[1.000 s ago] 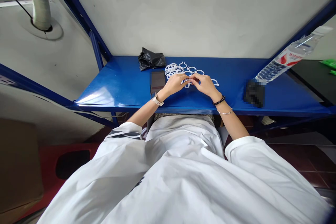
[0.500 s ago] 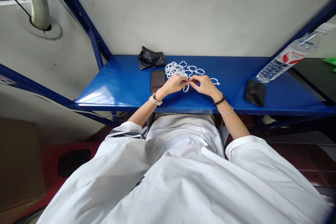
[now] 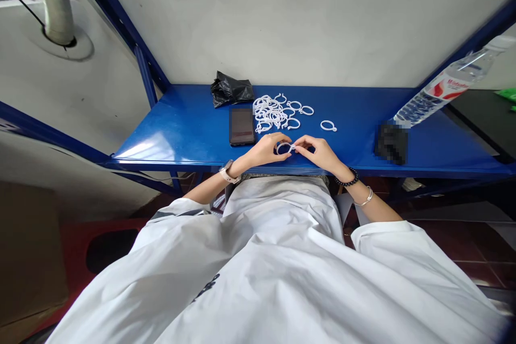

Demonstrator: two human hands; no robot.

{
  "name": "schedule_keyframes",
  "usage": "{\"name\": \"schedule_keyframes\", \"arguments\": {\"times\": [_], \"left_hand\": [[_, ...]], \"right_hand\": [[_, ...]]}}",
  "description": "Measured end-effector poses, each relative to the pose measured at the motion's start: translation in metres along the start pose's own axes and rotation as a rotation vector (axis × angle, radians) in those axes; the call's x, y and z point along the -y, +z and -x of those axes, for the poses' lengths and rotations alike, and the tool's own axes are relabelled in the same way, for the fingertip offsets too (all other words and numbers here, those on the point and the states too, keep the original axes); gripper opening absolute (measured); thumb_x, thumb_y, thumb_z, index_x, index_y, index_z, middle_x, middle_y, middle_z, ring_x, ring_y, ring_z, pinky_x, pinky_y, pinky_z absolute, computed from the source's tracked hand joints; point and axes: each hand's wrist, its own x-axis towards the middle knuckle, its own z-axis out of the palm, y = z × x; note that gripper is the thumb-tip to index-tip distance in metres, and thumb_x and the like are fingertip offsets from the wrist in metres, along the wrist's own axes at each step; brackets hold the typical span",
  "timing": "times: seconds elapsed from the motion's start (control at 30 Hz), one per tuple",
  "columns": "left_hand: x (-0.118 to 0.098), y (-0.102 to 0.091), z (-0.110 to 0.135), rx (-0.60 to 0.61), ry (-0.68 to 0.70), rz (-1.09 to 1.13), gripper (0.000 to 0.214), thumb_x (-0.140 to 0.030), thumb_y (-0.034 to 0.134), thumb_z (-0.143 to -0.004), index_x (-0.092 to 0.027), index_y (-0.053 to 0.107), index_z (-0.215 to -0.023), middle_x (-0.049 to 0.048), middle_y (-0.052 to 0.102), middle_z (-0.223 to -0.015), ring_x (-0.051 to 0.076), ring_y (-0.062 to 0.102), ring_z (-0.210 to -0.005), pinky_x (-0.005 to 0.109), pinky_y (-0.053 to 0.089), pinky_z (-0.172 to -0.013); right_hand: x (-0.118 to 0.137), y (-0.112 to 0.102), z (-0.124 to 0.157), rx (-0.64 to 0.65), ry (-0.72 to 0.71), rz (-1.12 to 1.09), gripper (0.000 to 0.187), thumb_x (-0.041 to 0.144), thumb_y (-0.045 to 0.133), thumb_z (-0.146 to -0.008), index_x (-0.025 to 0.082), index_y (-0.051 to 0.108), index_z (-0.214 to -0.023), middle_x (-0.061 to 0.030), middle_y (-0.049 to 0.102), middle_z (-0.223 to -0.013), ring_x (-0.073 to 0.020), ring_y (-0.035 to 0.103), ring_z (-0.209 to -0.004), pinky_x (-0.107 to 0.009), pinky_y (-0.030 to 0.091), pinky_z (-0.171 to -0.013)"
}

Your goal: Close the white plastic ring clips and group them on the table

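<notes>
Between my two hands is a white plastic ring [image 3: 284, 143] with a small clasp-like end on its right. My left hand [image 3: 266, 149] curls around the ring's left side, fingers closed on it. With thumb and fingertips my right hand [image 3: 318, 152] pinches the ring's clasp end. Just beyond my hands lies a loose pile of similar white rings [image 3: 272, 113], some with open gaps. One separate ring [image 3: 328, 126], which looks closed, rests to the right of the pile.
A dark phone [image 3: 242, 127] lies left of the pile, with a crumpled black plastic bag [image 3: 231, 90] behind it. On the right stand a water bottle [image 3: 447, 86] and a blurred dark object [image 3: 391, 142]. Everything sits on a blue table [image 3: 181, 129] against a wall.
Both hands have moved back toward the table's front edge with the ring. They have spread slightly, so the ring, the pile and the phone show more fully.
</notes>
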Motion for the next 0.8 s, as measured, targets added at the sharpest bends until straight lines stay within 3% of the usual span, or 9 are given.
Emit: {"name": "schedule_keyframes", "arguments": {"times": [0.13, 0.27, 0.47, 0.8], "left_hand": [[0.001, 0.001, 0.015, -0.056, -0.028, -0.038, 0.032, -0.032, 0.069, -0.087, -0.017, 0.066, -0.114, 0.0113, 0.071, -0.114, 0.022, 0.068, -0.102, 0.033, 0.056, -0.086], [0.005, 0.000, 0.015, -0.094, -0.069, -0.010, 0.035, -0.034, 0.069, -0.086, -0.016, 0.066, -0.116, 0.0110, 0.071, -0.114, 0.020, 0.069, -0.094, 0.030, 0.056, -0.081], [0.006, 0.003, 0.013, -0.144, -0.108, 0.002, 0.033, -0.033, 0.068, -0.086, -0.015, 0.066, -0.114, 0.0099, 0.072, -0.109, 0.017, 0.068, -0.088, 0.028, 0.055, -0.079], [0.009, 0.006, 0.016, -0.102, 0.023, -0.124, 0.029, -0.029, 0.063, -0.091, -0.016, 0.065, -0.116, 0.0132, 0.068, -0.119, 0.024, 0.065, -0.110, 0.037, 0.054, -0.095]], "right_hand": [[0.000, 0.002, 0.007, -0.021, 0.026, 0.021, 0.021, 0.038, 0.055, -0.094, 0.022, 0.068, -0.093, -0.0042, 0.075, -0.081, -0.0215, 0.070, -0.076, -0.035, 0.056, -0.074], [-0.003, 0.006, 0.000, -0.039, 0.031, 0.061, 0.024, 0.042, 0.060, -0.090, 0.022, 0.069, -0.099, -0.0031, 0.073, -0.078, -0.0182, 0.065, -0.067, -0.031, 0.053, -0.067], [-0.004, 0.013, -0.012, -0.035, 0.015, 0.176, 0.023, 0.043, 0.060, -0.090, 0.021, 0.066, -0.088, -0.0008, 0.067, -0.067, -0.0148, 0.057, -0.055, -0.028, 0.045, -0.058], [0.000, 0.016, -0.003, 0.009, -0.133, 0.456, 0.011, 0.030, 0.053, -0.095, 0.023, 0.061, -0.094, -0.0004, 0.060, -0.068, -0.0181, 0.056, -0.063, -0.030, 0.040, -0.060]]}}
